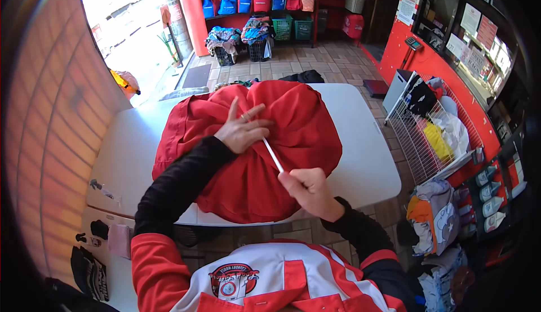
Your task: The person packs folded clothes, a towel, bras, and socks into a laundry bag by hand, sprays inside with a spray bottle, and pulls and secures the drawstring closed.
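A large, full red cloth bag (248,182) lies on the white table (366,143), its fabric gathered in folds towards the middle. My left hand (245,129) rests on the gathered part with its fingers spread. From beside those fingers a white cord (273,154) runs taut towards me. Its near end is in my right hand (309,188), which is closed round it above the bag's near right part. The bag's opening is hidden under my left hand and the folds.
A wire cart (414,137) with clothes and plastic bags stands at the right, above a clothes pile (434,216). Small socks and folded items lie at the lower left. Shelves (253,16) with blue and red bags and full laundry baskets (224,44) are at the back.
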